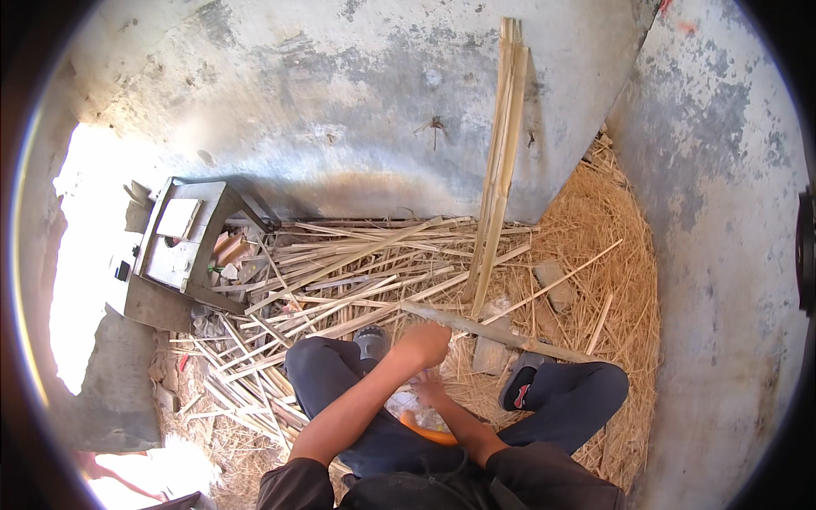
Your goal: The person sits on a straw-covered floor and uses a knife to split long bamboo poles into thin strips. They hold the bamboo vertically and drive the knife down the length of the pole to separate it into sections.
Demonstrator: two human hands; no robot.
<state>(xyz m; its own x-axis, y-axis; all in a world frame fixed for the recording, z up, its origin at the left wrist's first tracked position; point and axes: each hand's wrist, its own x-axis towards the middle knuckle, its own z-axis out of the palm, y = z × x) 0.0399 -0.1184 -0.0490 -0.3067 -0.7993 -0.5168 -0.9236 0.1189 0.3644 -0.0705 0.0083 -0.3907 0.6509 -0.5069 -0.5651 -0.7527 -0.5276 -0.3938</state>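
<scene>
My left hand (425, 342) is closed in a fist, raised in front of my crossed legs; what it grips, if anything, is hidden. Just below it, my right hand (432, 390) has its fingers drawn together over a pale, crumpled, plastic-looking bundle (403, 401), and I cannot make out what is between them. A curved orange piece, like a handle (427, 430), lies between my legs under the right wrist. Beyond the left fist, a wooden pole (484, 325) stretches across the straw toward my right knee.
Many split strips (340, 280) of wood or bamboo cover the floor ahead and left. Two long split lengths (501, 161) lean on the far wall. A wooden stool (183, 242) lies tipped at the left. Shavings (612, 255) pile along the right wall; bricks (554, 285) sit among them.
</scene>
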